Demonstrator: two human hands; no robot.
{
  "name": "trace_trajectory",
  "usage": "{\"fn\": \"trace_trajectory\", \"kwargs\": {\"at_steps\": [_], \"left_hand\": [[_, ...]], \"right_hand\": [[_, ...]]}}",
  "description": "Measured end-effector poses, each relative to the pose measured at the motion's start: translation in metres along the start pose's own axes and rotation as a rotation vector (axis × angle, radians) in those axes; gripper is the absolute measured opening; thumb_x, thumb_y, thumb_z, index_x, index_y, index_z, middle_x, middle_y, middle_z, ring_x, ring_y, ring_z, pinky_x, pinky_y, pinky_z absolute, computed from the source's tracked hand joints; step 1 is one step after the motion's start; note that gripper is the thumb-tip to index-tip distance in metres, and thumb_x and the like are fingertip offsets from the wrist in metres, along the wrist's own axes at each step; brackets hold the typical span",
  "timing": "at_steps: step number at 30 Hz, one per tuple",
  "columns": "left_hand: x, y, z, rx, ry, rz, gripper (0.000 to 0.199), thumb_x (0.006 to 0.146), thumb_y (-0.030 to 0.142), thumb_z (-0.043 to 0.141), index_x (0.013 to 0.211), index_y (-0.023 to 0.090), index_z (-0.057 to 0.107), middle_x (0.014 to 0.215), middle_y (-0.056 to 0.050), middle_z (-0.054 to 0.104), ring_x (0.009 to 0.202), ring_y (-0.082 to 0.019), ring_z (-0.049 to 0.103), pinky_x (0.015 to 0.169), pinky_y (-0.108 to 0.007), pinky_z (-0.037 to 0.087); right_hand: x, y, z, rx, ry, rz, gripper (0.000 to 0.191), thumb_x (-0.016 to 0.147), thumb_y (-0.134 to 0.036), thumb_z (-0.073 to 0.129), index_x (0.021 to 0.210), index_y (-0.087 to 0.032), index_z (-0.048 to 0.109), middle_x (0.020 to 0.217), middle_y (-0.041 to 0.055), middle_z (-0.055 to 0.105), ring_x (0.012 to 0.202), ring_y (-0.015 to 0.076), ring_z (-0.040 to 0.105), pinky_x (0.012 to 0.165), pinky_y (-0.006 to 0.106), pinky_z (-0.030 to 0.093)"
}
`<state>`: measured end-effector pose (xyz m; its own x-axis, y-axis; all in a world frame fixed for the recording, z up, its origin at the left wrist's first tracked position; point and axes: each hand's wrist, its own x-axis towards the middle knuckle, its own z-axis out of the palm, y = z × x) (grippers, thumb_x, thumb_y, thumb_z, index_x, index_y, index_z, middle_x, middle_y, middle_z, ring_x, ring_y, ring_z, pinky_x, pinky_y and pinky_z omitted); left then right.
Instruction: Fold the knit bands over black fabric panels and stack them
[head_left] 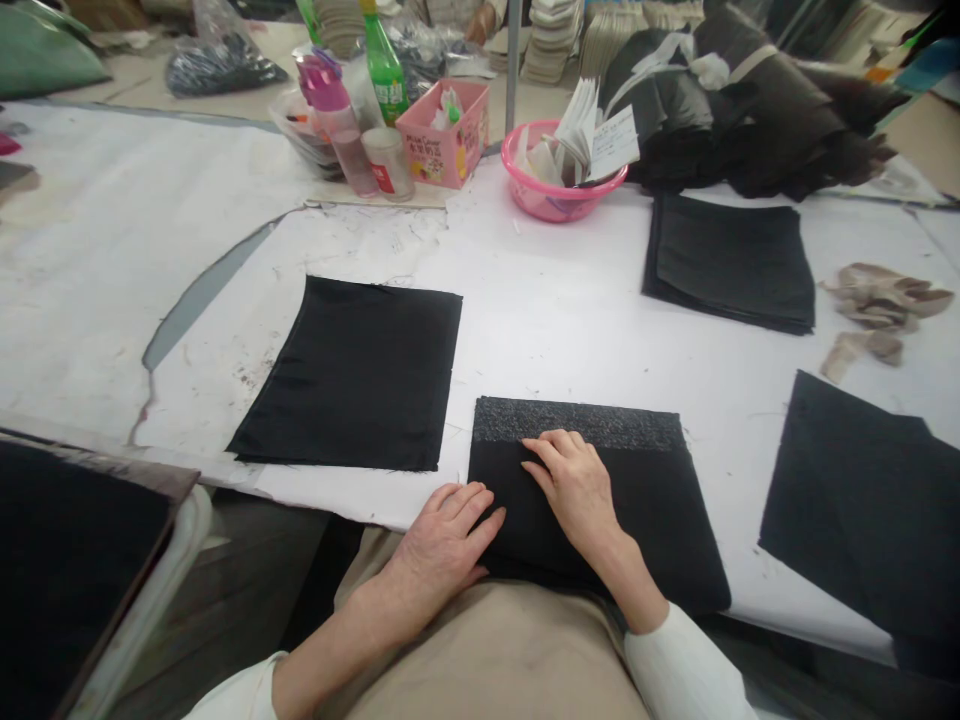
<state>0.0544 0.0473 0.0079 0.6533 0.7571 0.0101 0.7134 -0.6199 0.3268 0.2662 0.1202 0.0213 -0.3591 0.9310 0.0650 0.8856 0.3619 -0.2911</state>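
Note:
In front of me at the table's edge lies a stack of black fabric pieces [637, 520], with a speckled grey strip [577, 420] along its far edge. My left hand [450, 530] rests on the stack's near left edge, fingers stretched out and thumb apart. Over the upper part of the stack is my right hand [574, 480], its fingers bent and its fingertips by the lower border of the strip. A gap shows between that thumb and index finger, and I see nothing held there. To the left lies another black fabric stack [360, 375].
More black fabric lies at the far right [727, 260] and near right [862, 510]. A pink basin [555, 205] with papers, a pink box [442, 145], a green bottle [386, 75] and dark bundles [675, 110] stand at the back. Beige scraps [877, 300] lie right.

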Motion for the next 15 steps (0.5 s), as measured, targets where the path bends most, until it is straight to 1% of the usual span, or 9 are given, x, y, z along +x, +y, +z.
{"fn": "trace_trajectory", "kwargs": {"at_steps": [2, 5, 6, 8, 9, 10, 12, 14, 15], "left_hand": [[0.003, -0.001, -0.011, -0.066, -0.031, -0.028, 0.061, 0.075, 0.038, 0.079, 0.128, 0.019, 0.054, 0.132, -0.012, 0.056, 0.124, -0.031, 0.05, 0.104, -0.048, 0.041], [0.009, -0.006, -0.022, -0.169, -0.046, -0.05, 0.055, 0.076, 0.042, 0.077, 0.123, 0.021, 0.056, 0.124, -0.009, 0.059, 0.116, -0.028, 0.054, 0.099, -0.044, 0.045], [0.011, -0.008, -0.024, -0.195, -0.041, -0.055, 0.049, 0.079, 0.041, 0.074, 0.121, 0.022, 0.057, 0.12, -0.008, 0.06, 0.111, -0.026, 0.056, 0.095, -0.042, 0.047], [0.018, -0.013, -0.024, -0.211, -0.012, -0.076, 0.033, 0.088, 0.033, 0.064, 0.118, 0.021, 0.057, 0.11, -0.007, 0.062, 0.101, -0.022, 0.059, 0.088, -0.037, 0.05], [0.022, -0.015, -0.024, -0.196, 0.012, -0.09, 0.027, 0.092, 0.028, 0.059, 0.118, 0.02, 0.057, 0.106, -0.007, 0.062, 0.097, -0.02, 0.06, 0.084, -0.035, 0.051], [0.028, -0.017, -0.023, -0.167, 0.035, -0.105, 0.026, 0.095, 0.022, 0.053, 0.12, 0.019, 0.056, 0.102, -0.006, 0.062, 0.093, -0.02, 0.059, 0.081, -0.034, 0.051], [0.042, -0.02, -0.021, -0.084, 0.082, -0.126, 0.029, 0.096, 0.016, 0.047, 0.125, 0.017, 0.053, 0.098, -0.006, 0.06, 0.09, -0.019, 0.057, 0.079, -0.033, 0.05], [0.057, -0.023, -0.021, -0.007, 0.114, -0.153, 0.031, 0.095, 0.016, 0.05, 0.126, 0.018, 0.053, 0.097, -0.006, 0.058, 0.091, -0.02, 0.055, 0.079, -0.035, 0.048], [0.064, -0.025, -0.021, 0.015, 0.116, -0.167, 0.029, 0.093, 0.018, 0.054, 0.122, 0.019, 0.055, 0.098, -0.006, 0.057, 0.092, -0.021, 0.054, 0.08, -0.035, 0.048]], "right_hand": [[0.005, 0.002, 0.007, 0.008, 0.003, 0.005, 0.016, 0.088, -0.029, 0.064, 0.104, -0.024, 0.066, 0.102, 0.004, 0.064, 0.093, 0.0215, 0.054, 0.077, 0.036, 0.042], [0.006, 0.006, 0.009, 0.028, 0.015, 0.009, 0.007, 0.087, -0.029, 0.065, 0.091, -0.024, 0.065, 0.096, 0.0029, 0.062, 0.091, 0.0209, 0.051, 0.075, 0.036, 0.039], [0.006, 0.007, 0.008, 0.036, 0.02, 0.008, 0.005, 0.087, -0.029, 0.065, 0.088, -0.024, 0.064, 0.095, 0.0027, 0.062, 0.09, 0.0207, 0.051, 0.075, 0.036, 0.038], [0.005, 0.008, 0.008, 0.063, 0.031, 0.001, 0.005, 0.087, -0.028, 0.066, 0.086, -0.023, 0.063, 0.094, 0.0024, 0.061, 0.09, 0.0205, 0.05, 0.075, 0.035, 0.038], [0.005, 0.008, 0.009, 0.081, 0.038, -0.006, 0.006, 0.087, -0.027, 0.066, 0.085, -0.023, 0.062, 0.095, 0.0025, 0.061, 0.091, 0.0205, 0.05, 0.076, 0.035, 0.038], [0.005, 0.008, 0.01, 0.102, 0.045, -0.016, 0.006, 0.087, -0.026, 0.066, 0.085, -0.023, 0.061, 0.097, 0.0025, 0.061, 0.093, 0.0206, 0.05, 0.077, 0.035, 0.038], [0.003, 0.01, 0.012, 0.15, 0.072, -0.042, 0.007, 0.087, -0.023, 0.066, 0.085, -0.022, 0.059, 0.103, 0.0025, 0.061, 0.099, 0.0207, 0.051, 0.081, 0.036, 0.038], [0.002, 0.012, 0.016, 0.204, 0.11, -0.08, 0.008, 0.087, -0.02, 0.064, 0.085, -0.022, 0.057, 0.108, 0.0023, 0.061, 0.105, 0.0208, 0.051, 0.086, 0.036, 0.039], [0.001, 0.013, 0.017, 0.231, 0.126, -0.101, 0.007, 0.088, -0.019, 0.063, 0.085, -0.022, 0.057, 0.109, 0.0021, 0.062, 0.108, 0.0208, 0.051, 0.089, 0.037, 0.039]]}}
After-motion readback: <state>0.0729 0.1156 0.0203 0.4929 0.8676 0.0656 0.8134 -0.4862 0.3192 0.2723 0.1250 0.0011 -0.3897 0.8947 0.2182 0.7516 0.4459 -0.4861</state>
